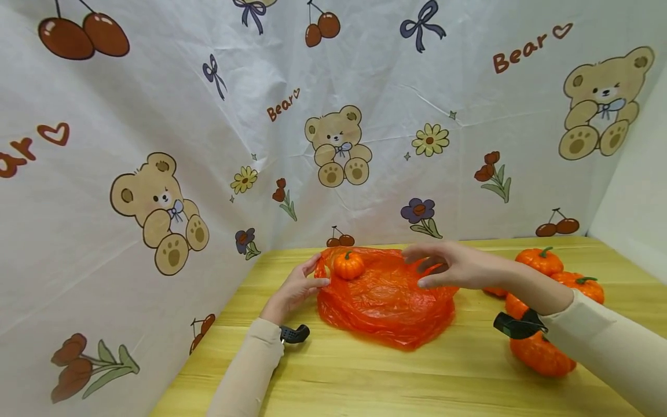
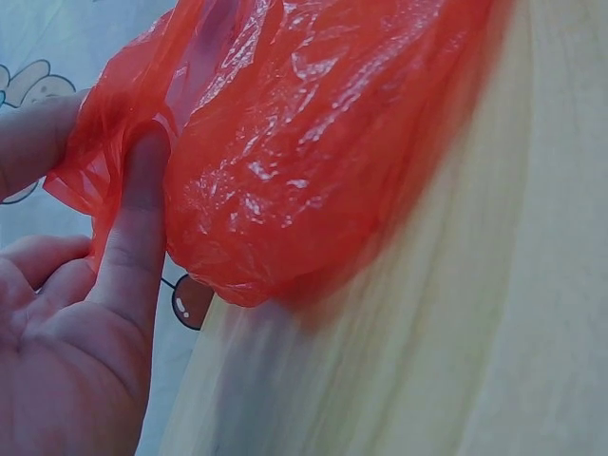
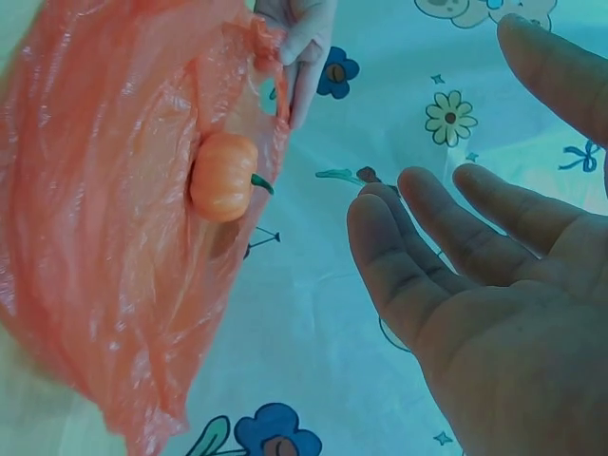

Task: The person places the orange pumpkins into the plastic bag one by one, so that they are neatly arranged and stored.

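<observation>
A thin red plastic bag (image 1: 385,301) lies spread on the wooden table in front of me. My left hand (image 1: 298,286) pinches its left edge by the handle; in the left wrist view the thumb and fingers (image 2: 133,237) have the crinkled film between them. One small orange pumpkin (image 1: 349,265) with a green stem shows within the bag's mouth, close to the left hand; the right wrist view has this pumpkin (image 3: 225,178) against the red film. Over the bag's right side hovers my right hand (image 1: 453,266), fingers loosely spread and holding nothing.
Several more orange pumpkins (image 1: 542,353) are grouped on the right of the table (image 1: 333,382), partly behind my right forearm. A white sheet (image 1: 385,145) printed with bears and flowers hangs at the back and left. Each wrist carries a black camera mount (image 1: 294,334).
</observation>
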Available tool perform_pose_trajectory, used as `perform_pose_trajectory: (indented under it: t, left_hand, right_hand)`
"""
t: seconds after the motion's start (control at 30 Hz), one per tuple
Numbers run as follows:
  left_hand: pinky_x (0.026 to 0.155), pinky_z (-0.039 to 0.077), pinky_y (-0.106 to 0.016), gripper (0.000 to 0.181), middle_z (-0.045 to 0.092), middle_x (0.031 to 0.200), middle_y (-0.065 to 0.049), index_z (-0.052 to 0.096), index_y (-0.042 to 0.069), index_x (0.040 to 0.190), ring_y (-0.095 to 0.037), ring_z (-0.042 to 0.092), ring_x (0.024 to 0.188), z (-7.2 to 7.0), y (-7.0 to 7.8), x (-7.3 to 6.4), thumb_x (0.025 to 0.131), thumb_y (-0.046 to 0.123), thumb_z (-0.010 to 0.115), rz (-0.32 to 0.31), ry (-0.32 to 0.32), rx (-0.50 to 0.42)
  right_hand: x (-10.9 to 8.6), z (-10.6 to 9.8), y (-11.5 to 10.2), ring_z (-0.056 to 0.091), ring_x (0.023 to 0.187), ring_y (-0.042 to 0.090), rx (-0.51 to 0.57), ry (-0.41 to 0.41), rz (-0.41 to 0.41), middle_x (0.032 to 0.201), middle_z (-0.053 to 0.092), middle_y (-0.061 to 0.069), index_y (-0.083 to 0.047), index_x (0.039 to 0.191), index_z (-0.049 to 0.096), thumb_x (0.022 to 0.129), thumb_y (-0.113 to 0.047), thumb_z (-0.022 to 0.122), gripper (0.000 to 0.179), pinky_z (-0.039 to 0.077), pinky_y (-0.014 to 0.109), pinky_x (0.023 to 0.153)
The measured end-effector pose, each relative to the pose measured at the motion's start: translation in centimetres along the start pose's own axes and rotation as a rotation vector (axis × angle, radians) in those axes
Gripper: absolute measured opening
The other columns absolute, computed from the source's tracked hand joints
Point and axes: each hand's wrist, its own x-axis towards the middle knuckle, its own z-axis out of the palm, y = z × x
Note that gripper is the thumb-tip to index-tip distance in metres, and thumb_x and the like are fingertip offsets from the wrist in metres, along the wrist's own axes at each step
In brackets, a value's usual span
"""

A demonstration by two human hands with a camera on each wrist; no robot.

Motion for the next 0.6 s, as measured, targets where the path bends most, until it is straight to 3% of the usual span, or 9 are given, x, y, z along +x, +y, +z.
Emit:
perform_pose_trajectory:
  t: [0.17, 0.33, 0.53, 0.6]
  left_hand:
    - [0.099, 0.058, -0.032, 0.092, 0.021, 0.173, -0.010, 0.022, 0.014, 0.166, -0.037, 0.042, 0.149, -0.1, -0.2, 0.1, 0.091, -0.004, 0.072, -0.006, 0.008, 0.000]
    - [0.099, 0.058, -0.033, 0.091, 0.020, 0.172, -0.012, 0.020, 0.014, 0.166, -0.040, 0.043, 0.147, -0.2, -0.4, 0.0, 0.092, -0.003, 0.071, -0.005, 0.000, 0.004]
    - [0.096, 0.060, -0.030, 0.091, 0.020, 0.172, -0.012, 0.021, 0.014, 0.166, -0.040, 0.043, 0.147, -0.1, -0.2, 0.0, 0.092, -0.004, 0.071, -0.006, 0.004, -0.010]
    - [0.096, 0.060, -0.029, 0.092, 0.020, 0.172, -0.012, 0.021, 0.015, 0.166, -0.040, 0.043, 0.147, -0.1, -0.1, 0.0, 0.091, -0.005, 0.071, -0.008, 0.006, -0.013]
  right_hand:
    - [-2.1, -0.2, 0.3, 0.061, 0.129, 0.034, 0.023, 0.002, -0.014, 0.147, 0.057, 0.016, -0.011, 0.149, 0.051, 0.095, -0.026, 0.075, 0.061, 0.055, 0.019, 0.098]
    - [-4.1, -0.5, 1.0, 0.061, 0.128, 0.033, 0.050, 0.012, -0.026, 0.146, 0.057, 0.016, -0.010, 0.149, 0.050, 0.097, -0.023, 0.072, 0.057, 0.056, 0.021, 0.097]
    - [-6.3, -0.5, 2.1, 0.062, 0.123, 0.004, 0.043, 0.041, -0.025, 0.149, 0.053, 0.019, -0.013, 0.150, 0.050, 0.099, -0.019, 0.069, 0.054, 0.058, 0.023, 0.094]
    - [-7.2, -0.6, 2.3, 0.061, 0.121, 0.000, 0.021, 0.066, -0.022, 0.149, 0.053, 0.019, -0.015, 0.150, 0.050, 0.100, -0.018, 0.068, 0.054, 0.059, 0.024, 0.093]
